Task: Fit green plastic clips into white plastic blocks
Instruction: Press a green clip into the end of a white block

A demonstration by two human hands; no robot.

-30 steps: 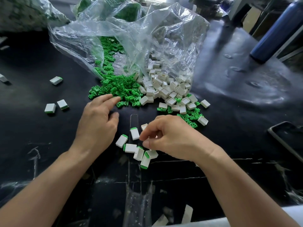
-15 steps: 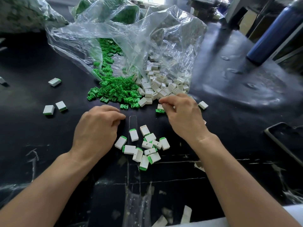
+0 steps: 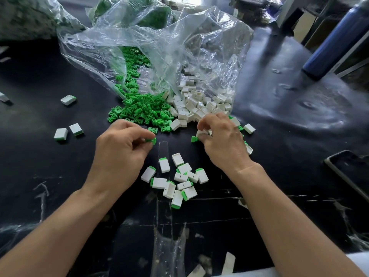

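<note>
Nearest, a cluster of fitted blocks lies on the black table; beyond it the left hand pinches a green clip at its fingertips; the right hand curls its fingers round a white block (a second clip just beside its thumb); farthest, the clip heap and block heap spill from clear bags.

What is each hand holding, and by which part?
Left hand pinches a green clip by one end; right hand pinches a white block by its sides.

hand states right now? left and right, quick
Left hand: closed, pinching a green clip.
Right hand: closed, fingers curled round a white block.
</note>
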